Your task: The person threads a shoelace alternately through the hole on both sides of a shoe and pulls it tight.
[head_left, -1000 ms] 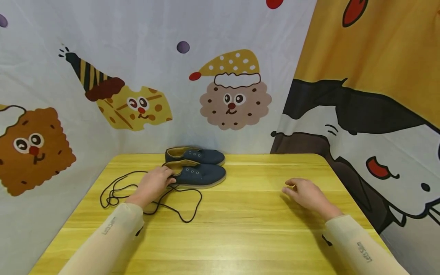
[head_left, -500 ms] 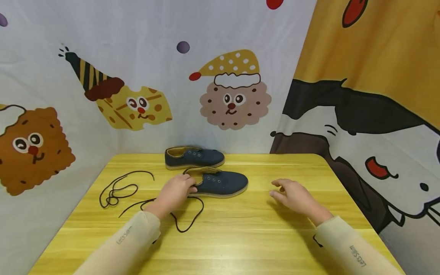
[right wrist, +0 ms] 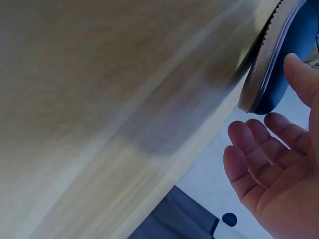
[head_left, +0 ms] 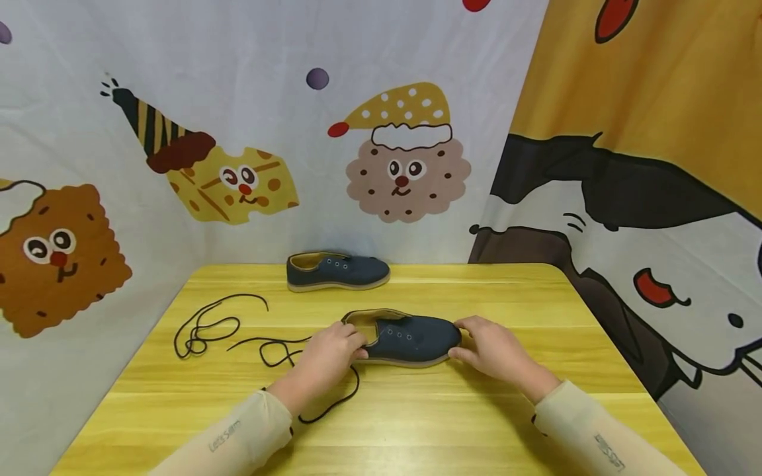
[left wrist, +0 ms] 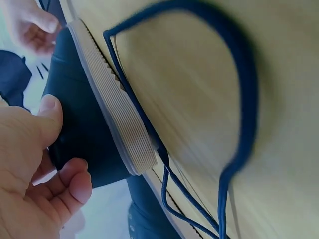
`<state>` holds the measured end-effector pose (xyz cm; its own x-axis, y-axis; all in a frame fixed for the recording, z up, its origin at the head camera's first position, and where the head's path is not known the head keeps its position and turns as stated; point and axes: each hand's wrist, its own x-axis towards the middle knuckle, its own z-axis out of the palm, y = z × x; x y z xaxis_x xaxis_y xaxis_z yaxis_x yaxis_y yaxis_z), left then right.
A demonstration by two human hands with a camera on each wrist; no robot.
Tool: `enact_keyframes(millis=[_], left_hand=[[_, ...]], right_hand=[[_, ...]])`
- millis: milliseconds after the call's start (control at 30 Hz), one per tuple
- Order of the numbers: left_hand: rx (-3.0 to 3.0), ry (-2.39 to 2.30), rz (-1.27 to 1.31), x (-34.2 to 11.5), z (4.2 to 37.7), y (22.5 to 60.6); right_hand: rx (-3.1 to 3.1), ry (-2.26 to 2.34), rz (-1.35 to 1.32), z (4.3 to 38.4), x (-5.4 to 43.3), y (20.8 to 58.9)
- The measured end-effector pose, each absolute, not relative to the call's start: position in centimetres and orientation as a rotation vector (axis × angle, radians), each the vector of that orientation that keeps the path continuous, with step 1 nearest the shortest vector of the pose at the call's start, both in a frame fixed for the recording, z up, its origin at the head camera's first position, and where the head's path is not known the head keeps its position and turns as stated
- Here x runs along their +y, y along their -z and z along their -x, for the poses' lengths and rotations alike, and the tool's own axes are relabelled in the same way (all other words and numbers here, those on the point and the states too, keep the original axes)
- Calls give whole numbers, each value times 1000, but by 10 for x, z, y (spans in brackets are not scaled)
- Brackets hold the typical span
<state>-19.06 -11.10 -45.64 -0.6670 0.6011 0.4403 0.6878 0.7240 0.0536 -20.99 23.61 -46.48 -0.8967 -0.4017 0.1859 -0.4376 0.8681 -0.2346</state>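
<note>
A navy lace-up canvas shoe (head_left: 428, 340), with no lace in its eyelets, lies on its sole in the middle of the table, toe to the right. My left hand (head_left: 330, 357) grips its heel end, thumb and fingers on the dark upper (left wrist: 87, 114) in the left wrist view. Around the toe, my right hand (head_left: 500, 350) holds its thumb and fingers loosely spread; in the right wrist view the fingertips are right by the toe (right wrist: 279, 79). A loose dark shoelace (head_left: 276, 340) runs under my left wrist and loops beside the sole.
The matching navy shoe (head_left: 366, 271) stands at the table's back edge, toe to the right. Another dark shoelace (head_left: 195, 322) lies coiled on the left of the wooden table (head_left: 417, 423). A printed cloth (head_left: 256, 39) hangs behind the table.
My left hand has drawn the near shoe right and toward me, away from its pair. The lace beside it has shifted. My right hand has moved left to the toe.
</note>
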Motion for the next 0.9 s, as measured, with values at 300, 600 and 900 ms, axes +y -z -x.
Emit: enact_keyframes(millis=[300,600,900], left_hand=[[-2529,391,1003,-115,184,458],[-2829,377,390,-196,198,449],[-3027,220,230,-268,203,460]], right_hand=[[-2895,-399,-662,206,240,470],[-2937,-442,-620,204,241,470],[-2938,-474,-617,207,244,473]])
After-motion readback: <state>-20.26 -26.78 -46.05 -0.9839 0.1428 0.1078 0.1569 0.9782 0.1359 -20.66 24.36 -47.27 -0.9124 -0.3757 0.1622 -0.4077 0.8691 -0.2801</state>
